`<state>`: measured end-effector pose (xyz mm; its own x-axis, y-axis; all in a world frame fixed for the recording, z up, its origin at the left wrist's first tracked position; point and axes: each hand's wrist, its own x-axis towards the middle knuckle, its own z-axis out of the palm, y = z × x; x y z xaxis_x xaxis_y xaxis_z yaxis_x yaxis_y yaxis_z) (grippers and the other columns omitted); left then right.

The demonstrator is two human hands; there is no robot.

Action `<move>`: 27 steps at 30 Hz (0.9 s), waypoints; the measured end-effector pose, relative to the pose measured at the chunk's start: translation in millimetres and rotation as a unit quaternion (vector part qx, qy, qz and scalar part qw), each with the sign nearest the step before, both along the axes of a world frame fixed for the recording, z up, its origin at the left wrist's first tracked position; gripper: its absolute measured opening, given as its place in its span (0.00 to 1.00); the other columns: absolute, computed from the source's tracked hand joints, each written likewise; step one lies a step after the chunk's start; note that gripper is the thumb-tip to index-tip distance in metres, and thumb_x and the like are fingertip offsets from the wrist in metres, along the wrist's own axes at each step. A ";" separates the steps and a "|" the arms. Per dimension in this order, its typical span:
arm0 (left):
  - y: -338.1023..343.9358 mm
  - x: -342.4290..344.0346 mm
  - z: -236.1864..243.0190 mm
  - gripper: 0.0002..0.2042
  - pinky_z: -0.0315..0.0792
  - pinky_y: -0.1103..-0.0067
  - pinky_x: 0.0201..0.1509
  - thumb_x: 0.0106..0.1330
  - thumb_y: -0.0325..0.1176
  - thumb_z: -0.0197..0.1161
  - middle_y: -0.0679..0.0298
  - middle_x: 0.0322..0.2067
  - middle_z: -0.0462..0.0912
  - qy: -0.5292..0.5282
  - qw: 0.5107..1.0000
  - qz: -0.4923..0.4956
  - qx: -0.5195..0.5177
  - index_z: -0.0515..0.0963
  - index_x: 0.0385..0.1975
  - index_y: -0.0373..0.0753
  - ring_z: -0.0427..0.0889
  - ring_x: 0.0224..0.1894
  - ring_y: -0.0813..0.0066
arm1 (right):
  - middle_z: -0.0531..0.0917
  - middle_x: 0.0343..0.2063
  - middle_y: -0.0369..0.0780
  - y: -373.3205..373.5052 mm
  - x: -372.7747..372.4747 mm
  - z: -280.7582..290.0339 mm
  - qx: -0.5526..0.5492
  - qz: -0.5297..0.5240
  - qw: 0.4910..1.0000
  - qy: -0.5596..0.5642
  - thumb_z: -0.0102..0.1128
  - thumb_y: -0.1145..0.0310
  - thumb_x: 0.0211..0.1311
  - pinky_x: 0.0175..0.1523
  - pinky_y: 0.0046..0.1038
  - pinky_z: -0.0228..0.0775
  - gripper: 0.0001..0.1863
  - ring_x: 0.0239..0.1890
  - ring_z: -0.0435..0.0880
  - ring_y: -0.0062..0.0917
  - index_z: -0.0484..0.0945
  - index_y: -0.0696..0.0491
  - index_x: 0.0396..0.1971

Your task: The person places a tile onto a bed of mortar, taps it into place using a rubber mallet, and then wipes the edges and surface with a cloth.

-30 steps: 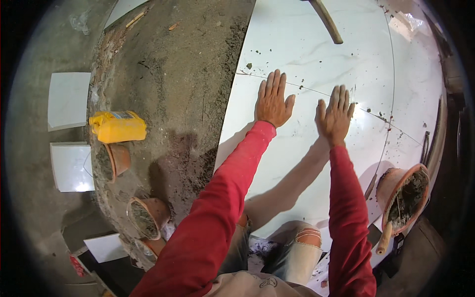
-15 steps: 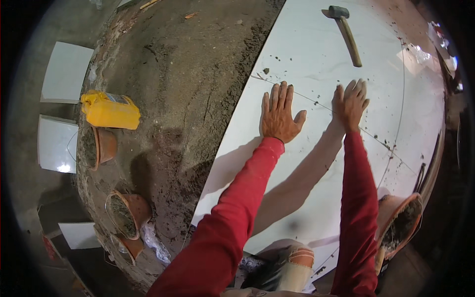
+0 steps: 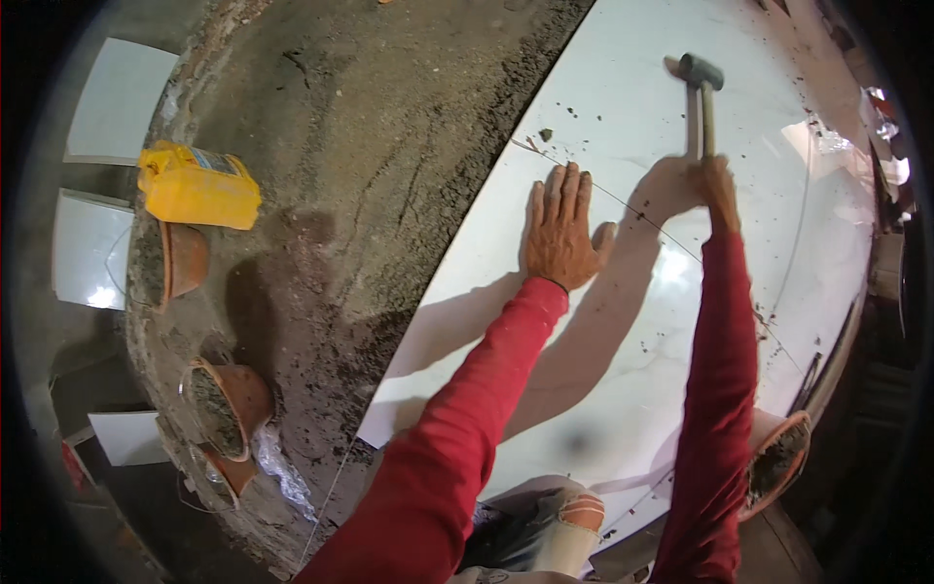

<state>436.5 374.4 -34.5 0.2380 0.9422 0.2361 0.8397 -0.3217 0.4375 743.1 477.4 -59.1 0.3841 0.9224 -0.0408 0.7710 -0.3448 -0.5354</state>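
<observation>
Gripping the wooden-handled mallet [image 3: 707,105] by its near end with the right hand [image 3: 716,190], pointing its head to twelve o'clock! Toward nine, resting the left hand [image 3: 562,234], fingers straight, on marbled tile [image 3: 613,419].

grey-brown dirt bed [image 3: 409,107], rough and crumbly, scored with marks; yellow jug [image 3: 201,189] sits at its ragged left edge. left of jug, past that edge: bare grey floor [image 3: 136,18], fading to black at the view's rim. strong light: hard glare on a white panel [image 3: 89,255] below-left of jug, dark shadow [image 3: 256,300] on the dirt to jug's lower right. far right of jug: long brownish strip [image 3: 843,348], murky gloom beyond, details too dim to read.
</observation>
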 end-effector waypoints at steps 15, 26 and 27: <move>10.7 -42.3 -1.2 0.40 0.48 0.61 0.82 0.67 0.58 0.59 0.59 0.75 0.59 0.049 0.992 -0.108 0.033 0.61 0.74 0.39 0.54 0.78 0.63 | 0.74 0.20 0.34 -388.8 -269.3 99.4 -0.129 -0.233 0.844 0.466 0.55 0.56 0.78 0.25 0.23 0.62 0.15 0.20 0.73 0.17 0.72 0.54 0.40; 12.8 -43.7 0.5 0.41 0.48 0.62 0.82 0.68 0.60 0.57 0.60 0.76 0.57 0.076 0.992 -0.096 0.038 0.59 0.75 0.40 0.54 0.78 0.64 | 0.76 0.17 0.46 -388.5 -256.1 88.9 -0.104 -0.097 0.981 0.131 0.46 0.64 0.81 0.23 0.38 0.67 0.12 0.17 0.80 0.40 0.68 0.58 0.39; 12.3 -43.4 0.7 0.41 0.48 0.62 0.82 0.68 0.60 0.57 0.60 0.76 0.57 0.076 0.992 -0.096 0.037 0.59 0.75 0.40 0.54 0.78 0.64 | 0.76 0.17 0.46 -392.5 -254.3 90.6 -0.104 -0.096 0.981 0.131 0.46 0.64 0.81 0.23 0.38 0.67 0.12 0.17 0.80 0.40 0.68 0.58 0.39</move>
